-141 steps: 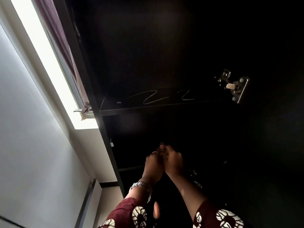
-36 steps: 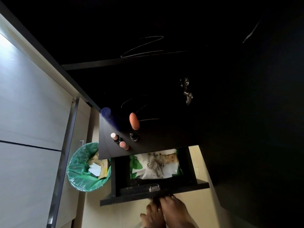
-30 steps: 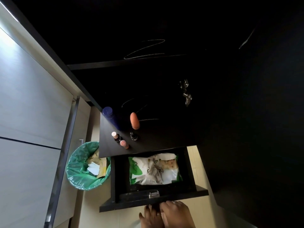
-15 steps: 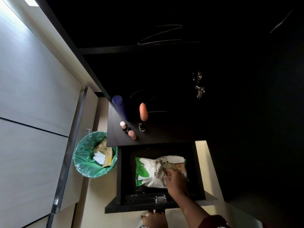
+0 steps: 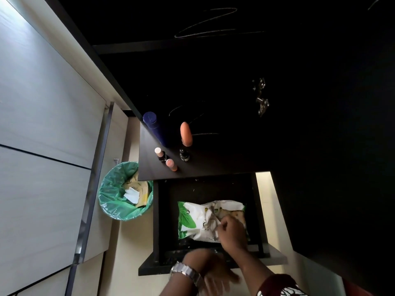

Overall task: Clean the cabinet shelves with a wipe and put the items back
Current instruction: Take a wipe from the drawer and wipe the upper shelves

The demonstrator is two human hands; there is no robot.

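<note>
A green-and-white wipes pack (image 5: pixel 192 221) lies in the open black drawer (image 5: pixel 156 221). My right hand (image 5: pixel 232 235) rests on the pack, with its fingers pinched on the crumpled wipe (image 5: pixel 210 221) that sticks out of the opening. Blurred, with fingers spread, my left hand (image 5: pixel 211 269) hovers over the drawer's front edge and holds nothing; a metal watch is on its wrist. Above the drawer, on the dark shelf (image 5: pixel 213 167), stand a blue bottle (image 5: pixel 152 124), an orange tube (image 5: pixel 186 133), two small pink-capped bottles (image 5: pixel 159 153) and a dark dropper bottle (image 5: pixel 183 155).
A bin with a green liner (image 5: pixel 113 201), holding paper scraps, stands on the floor left of the drawer. Pale cupboard fronts fill the left side. The cabinet interior is dark, with a metal hinge (image 5: pixel 261 99) on its right wall and wipe streaks on upper shelves.
The view swung down from the upper shelves to the drawer. The drawer slid out, and my right hand went in onto the wipes pack. My left hand rose over the drawer front.
</note>
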